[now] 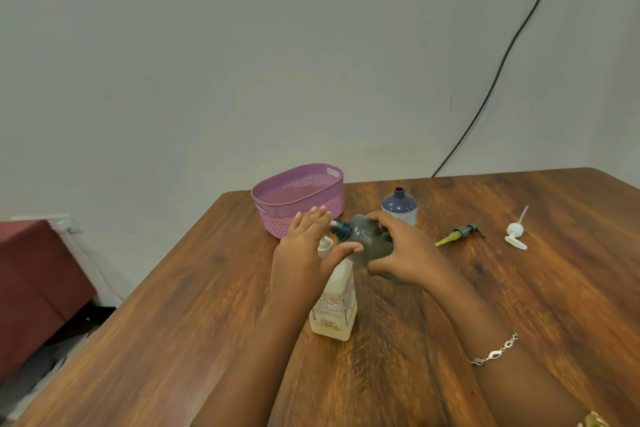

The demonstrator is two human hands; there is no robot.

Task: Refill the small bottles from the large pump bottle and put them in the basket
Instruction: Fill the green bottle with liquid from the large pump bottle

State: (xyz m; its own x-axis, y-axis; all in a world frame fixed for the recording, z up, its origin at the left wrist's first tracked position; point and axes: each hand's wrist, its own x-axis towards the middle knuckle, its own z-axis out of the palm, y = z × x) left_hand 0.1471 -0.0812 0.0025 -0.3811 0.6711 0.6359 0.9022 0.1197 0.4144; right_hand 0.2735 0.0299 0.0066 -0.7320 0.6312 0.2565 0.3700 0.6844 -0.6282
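A large pump bottle (335,305) of pale yellow liquid stands mid-table. My left hand (300,253) lies over its white pump head (325,246), fingers straight, thumb spread toward the right. My right hand (406,253) grips a small grey-green bottle (365,236), tipped on its side with its open neck pointing left beside the pump head. A second small bottle (399,207), purple-blue and uncapped, stands upright behind my right hand. The purple basket (277,199) sits at the table's far left corner and looks empty.
Two loose pump tops lie on the wooden table (519,305) to the right: a grey one with a yellow-green tube (462,233) and a white one (515,234). A black cable (512,45) runs down the wall. A dark red seat (31,274) stands left of the table.
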